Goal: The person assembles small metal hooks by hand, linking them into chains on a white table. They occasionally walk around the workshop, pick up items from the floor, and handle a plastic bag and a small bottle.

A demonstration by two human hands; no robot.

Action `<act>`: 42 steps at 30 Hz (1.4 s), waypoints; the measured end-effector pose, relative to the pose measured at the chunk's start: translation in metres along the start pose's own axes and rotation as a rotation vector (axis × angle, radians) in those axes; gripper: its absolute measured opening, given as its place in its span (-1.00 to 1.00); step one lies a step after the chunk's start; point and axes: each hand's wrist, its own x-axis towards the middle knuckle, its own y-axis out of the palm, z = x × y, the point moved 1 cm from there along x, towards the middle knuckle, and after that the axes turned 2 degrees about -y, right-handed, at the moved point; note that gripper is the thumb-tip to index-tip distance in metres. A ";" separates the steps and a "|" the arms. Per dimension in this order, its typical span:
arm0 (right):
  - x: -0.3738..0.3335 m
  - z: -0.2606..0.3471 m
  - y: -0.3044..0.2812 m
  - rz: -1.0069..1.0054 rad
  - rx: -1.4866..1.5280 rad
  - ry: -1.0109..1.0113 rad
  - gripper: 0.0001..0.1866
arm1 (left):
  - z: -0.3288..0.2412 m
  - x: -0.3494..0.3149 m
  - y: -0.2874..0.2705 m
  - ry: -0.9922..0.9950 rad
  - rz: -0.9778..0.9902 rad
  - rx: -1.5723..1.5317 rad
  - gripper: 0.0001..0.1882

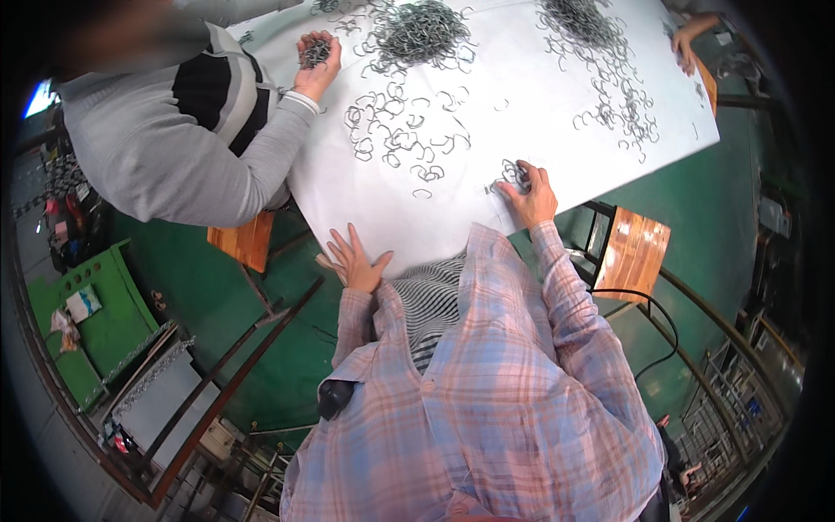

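Note:
My left hand lies with its fingers spread at the near edge of the white-covered table, holding nothing. Further right, my right hand rests on the table with thumb and fingers curled around a small cluster of open C-shaped metal rings. Its fingertips partly hide those rings. Between and beyond my hands lie many loose metal rings, spread thinly. Behind them rises a dense heap of the same dark grey rings.
A co-worker in a grey sweater at left holds rings in a cupped hand. Another person's hand touches the far right edge, near a second ring heap. Wooden stools stand beside the table on a green floor.

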 end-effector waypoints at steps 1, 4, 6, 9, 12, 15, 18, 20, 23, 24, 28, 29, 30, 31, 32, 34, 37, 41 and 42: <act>-0.001 0.013 -0.002 0.003 -0.054 -0.015 -0.34 | -0.001 0.003 0.006 -0.074 0.052 0.027 0.30; 0.003 0.022 0.001 0.032 -0.122 0.009 -0.30 | 0.011 0.007 0.023 -0.069 0.023 0.056 0.38; 0.002 0.014 0.004 0.014 -0.113 0.021 -0.33 | 0.013 0.008 0.027 -0.042 -0.002 0.063 0.37; 0.007 -0.002 0.006 0.056 -0.019 0.046 -0.40 | 0.013 0.008 0.029 -0.032 -0.008 0.047 0.37; 0.005 -0.004 0.004 0.054 0.014 0.060 -0.43 | 0.014 0.006 0.030 -0.033 -0.011 0.045 0.37; -0.002 0.011 -0.002 0.056 -0.110 -0.012 -0.46 | 0.015 0.005 0.029 -0.041 -0.005 0.047 0.37; 0.000 0.016 -0.001 0.066 -0.089 0.031 -0.49 | 0.016 0.004 0.026 -0.048 0.006 0.057 0.36; 0.003 0.021 0.002 -0.063 -0.121 0.015 -0.56 | 0.018 0.006 0.028 -0.057 0.019 0.077 0.36; 0.026 0.026 0.023 -0.215 -0.104 -0.117 -0.67 | 0.004 0.008 0.025 -0.075 -0.013 0.209 0.22; 0.027 0.028 0.034 -0.235 -0.081 -0.168 -0.70 | -0.021 -0.006 0.007 -0.093 -0.055 0.325 0.10; 0.054 0.069 0.057 -0.182 -0.021 -0.150 -0.73 | 0.006 0.004 0.014 -0.147 0.005 0.406 0.04; 0.054 0.072 0.058 -0.184 -0.054 -0.149 -0.71 | -0.004 -0.001 0.007 0.032 -0.123 0.475 0.22; 0.056 0.073 0.053 -0.193 -0.095 -0.145 -0.68 | 0.008 0.003 0.027 0.055 -0.207 0.496 0.26; 0.055 0.072 0.044 -0.199 -0.115 -0.170 -0.65 | 0.002 0.002 0.014 0.061 -0.119 0.328 0.31; 0.053 0.072 0.034 -0.201 -0.127 -0.202 -0.62 | -0.007 -0.002 0.001 0.058 -0.033 0.168 0.35; 0.054 0.051 0.014 -0.267 -0.123 -0.181 -0.50 | -0.004 -0.003 0.024 0.022 -0.118 0.071 0.30; 0.059 -0.009 -0.017 -0.387 -0.161 -0.092 -0.31 | 0.009 0.007 0.030 -0.046 -0.048 0.088 0.37; 0.068 -0.101 -0.062 -0.451 -0.381 0.109 -0.08 | 0.012 0.007 0.034 -0.039 -0.103 0.123 0.38; 0.070 -0.122 -0.072 -0.453 -0.365 0.130 -0.01 | 0.014 0.006 0.031 -0.048 -0.095 0.128 0.38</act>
